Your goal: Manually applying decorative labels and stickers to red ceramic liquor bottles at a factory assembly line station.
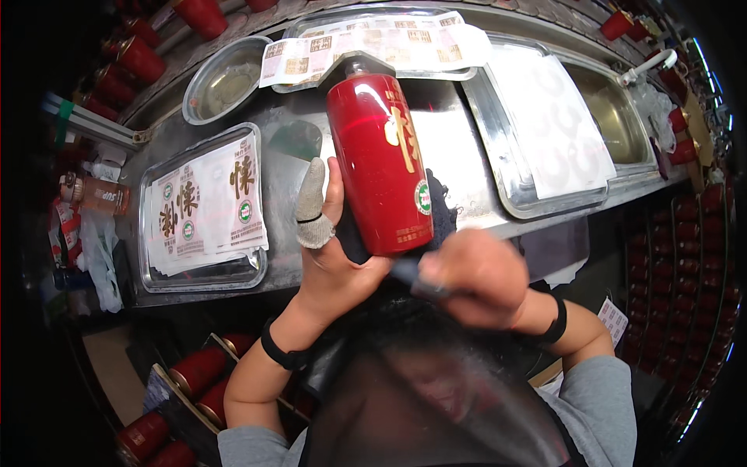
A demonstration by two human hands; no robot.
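Note:
A glossy red bottle [373,156] with gold lettering and a green-and-white round mark lies slanted over a dark cloth [442,204], its neck end against a dark angular support [354,65]. My left hand [334,261] grips the lower left of the bottle, fingers along its side and thumb by its base. One finger wears a beige fabric cover [313,204] with a dark band. Close to the bottle's base, my right hand [482,279] is closed and blurred by motion. A flat grey piece [416,279] sticks out from it, too smeared to name.
Metal trays with printed sheets stand at left [145,233] and back [471,74]. On the right, another tray [520,208] carries a white sheet, beside a sink [638,167]. A round basin [198,114] and translucent green sheet [297,140] are nearby. Red bottles [194,370] stand lower left.

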